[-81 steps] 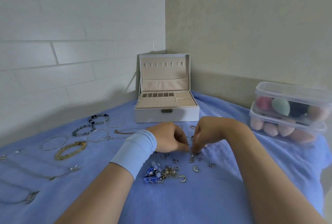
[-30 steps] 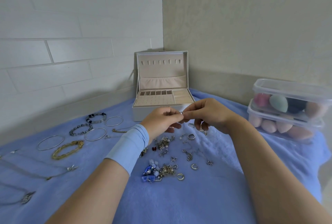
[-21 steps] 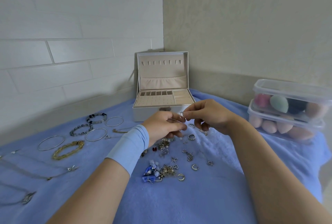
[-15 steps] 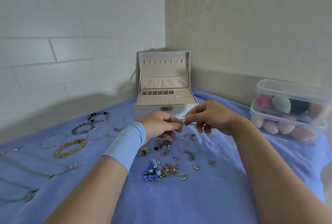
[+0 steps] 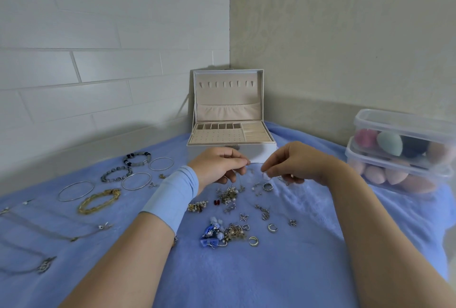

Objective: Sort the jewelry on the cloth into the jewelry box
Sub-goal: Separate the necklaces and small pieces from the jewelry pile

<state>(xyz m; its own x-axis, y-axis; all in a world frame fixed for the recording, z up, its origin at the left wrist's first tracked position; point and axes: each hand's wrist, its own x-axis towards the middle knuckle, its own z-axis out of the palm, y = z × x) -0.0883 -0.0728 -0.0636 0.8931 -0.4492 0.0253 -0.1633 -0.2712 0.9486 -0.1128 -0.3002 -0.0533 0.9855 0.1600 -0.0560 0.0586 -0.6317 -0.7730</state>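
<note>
Jewelry [image 5: 228,195] is seen scattered in small pieces across the blue cloth [image 5: 271,278], just in front of the open jewelry box [image 5: 230,110], whose compartments appear unfilled. A small silver piece [image 5: 265,175], possibly a ring or stud but too tiny to be told, is pinched between thumb and forefinger of the right hand [image 5: 298,163]. A thin dangling piece [image 5: 239,183] is pinched by the left hand [image 5: 218,167]. Both hands are held apart above the pile, and the two pieces are judged to be in the course of being separated. The step is best done with light grips, the pieces drawn apart slowly so nothing snags. Each should then be carried to its fitting place: the perforated panel [image 5: 217,136] for studs, the padded rolls [image 5: 255,132] for rings. Bracelets [image 5: 98,200] lie well to the left.
</note>
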